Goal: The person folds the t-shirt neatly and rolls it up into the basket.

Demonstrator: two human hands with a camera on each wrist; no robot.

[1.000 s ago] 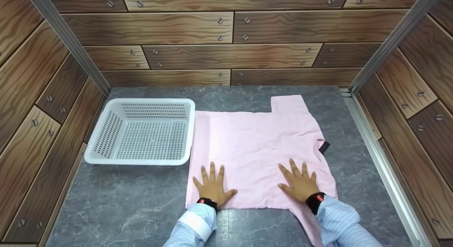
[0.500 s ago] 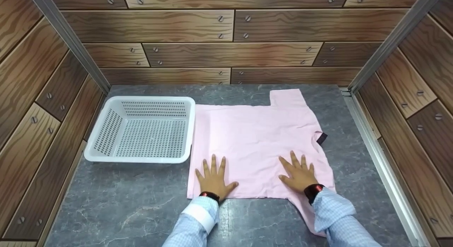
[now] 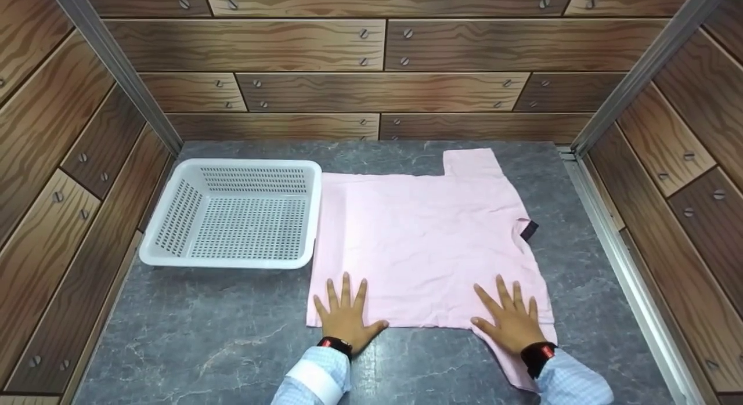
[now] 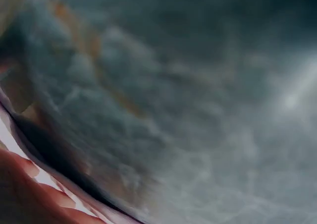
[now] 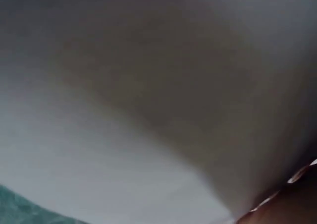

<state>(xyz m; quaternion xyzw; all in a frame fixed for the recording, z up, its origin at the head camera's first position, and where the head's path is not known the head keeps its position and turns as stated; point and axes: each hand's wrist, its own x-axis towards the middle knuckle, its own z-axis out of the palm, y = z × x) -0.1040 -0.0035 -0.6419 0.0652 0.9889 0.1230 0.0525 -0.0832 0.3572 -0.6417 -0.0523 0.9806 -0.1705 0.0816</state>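
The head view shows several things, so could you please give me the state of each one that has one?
Pink shirt: spread out flat, lightly creased
White basket: upright, slotted floor in plain view
Dark strip: sticking out at the shirt's neckline
Left hand: fingers spread across the shirt's near edge
Right hand: fingers spread on the shirt

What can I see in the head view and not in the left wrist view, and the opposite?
Only the head view shows the basket, the right hand, the wooden walls and the pink shirt spread flat.
Only the left wrist view gives a blurred close-up of an orange-brown streak on the table.
Both show the table and the left hand.
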